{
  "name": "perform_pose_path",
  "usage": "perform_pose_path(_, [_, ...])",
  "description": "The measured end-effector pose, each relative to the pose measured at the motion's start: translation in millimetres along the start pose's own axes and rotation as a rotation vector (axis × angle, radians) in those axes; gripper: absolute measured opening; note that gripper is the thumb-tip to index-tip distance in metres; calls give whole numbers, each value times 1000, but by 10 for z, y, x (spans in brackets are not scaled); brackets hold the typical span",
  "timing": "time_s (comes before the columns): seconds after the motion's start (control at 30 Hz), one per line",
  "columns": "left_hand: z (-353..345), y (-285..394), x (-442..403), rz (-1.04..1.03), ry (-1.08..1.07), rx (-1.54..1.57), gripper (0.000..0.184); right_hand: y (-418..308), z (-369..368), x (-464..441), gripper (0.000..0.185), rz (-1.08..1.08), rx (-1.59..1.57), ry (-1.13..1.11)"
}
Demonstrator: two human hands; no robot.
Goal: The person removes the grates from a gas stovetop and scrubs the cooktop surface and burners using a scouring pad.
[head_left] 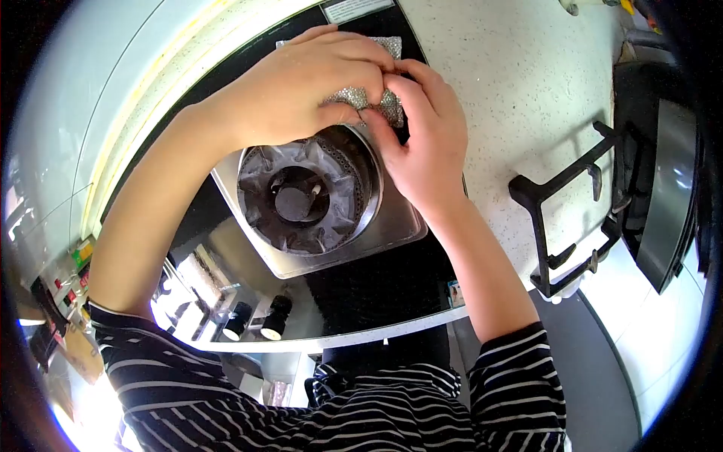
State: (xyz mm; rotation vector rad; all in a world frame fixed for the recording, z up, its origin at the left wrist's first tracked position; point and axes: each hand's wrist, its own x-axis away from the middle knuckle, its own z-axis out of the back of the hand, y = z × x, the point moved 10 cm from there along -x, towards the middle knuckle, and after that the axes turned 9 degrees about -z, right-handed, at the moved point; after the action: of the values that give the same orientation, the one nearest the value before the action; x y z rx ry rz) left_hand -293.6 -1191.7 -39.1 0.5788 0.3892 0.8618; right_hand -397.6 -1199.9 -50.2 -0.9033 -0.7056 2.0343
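Both hands meet at the far side of a gas burner (292, 202), over a silvery, glittery cloth (396, 48). My left hand (305, 90) lies across the cloth, its fingers bent over and thumb pinching the near side. From the right, my right hand (429, 128) grips the cloth's right part between thumb and fingers, its fingertips touching my left hand. Much of the cloth is hidden under the hands. Below them, the round burner sits in a square steel drip tray (399, 237) on a black glass hob (361, 301).
A black metal pan support (536, 197) rests on the speckled pale worktop (504, 83) to the right. Two hob knobs (276, 316) stand near the front edge. A dark object with a grey panel (669, 173) is at far right. A tiled wall (83, 90) rises at left.
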Motion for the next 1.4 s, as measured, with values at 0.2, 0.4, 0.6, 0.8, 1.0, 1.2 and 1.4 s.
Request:
perform_pose_path(0.2, [88, -87, 73, 114, 27, -108, 35, -21, -12, -61, 34, -18, -24, -102])
perform_pose_path(0.4, [-76, 1, -197, -42, -47, -73, 38, 97, 28, -58, 28, -284, 52, -301])
perform_pose_path(0.6, [-30, -62, -105, -81, -5, -61, 39, 30, -46, -76, 27, -297, 99, -268])
perform_pose_path(0.8, [107, -329, 42, 203, -211, 21, 36, -38, -339, -342, 28, -160, 46, -239])
perform_pose_path(1.0, [-47, 82, -214, -1, -75, -70, 38, 71, -15, -29, 30, -272, 97, -321])
perform_pose_path(1.2, [33, -213, -40, 95, -147, -67, 33, -69, -310, -233, 30, -146, 151, -272])
perform_pose_path(1.4, [-149, -55, -224, 65, -243, -190, 48, 28, -112, -86, 34, -171, 145, -279])
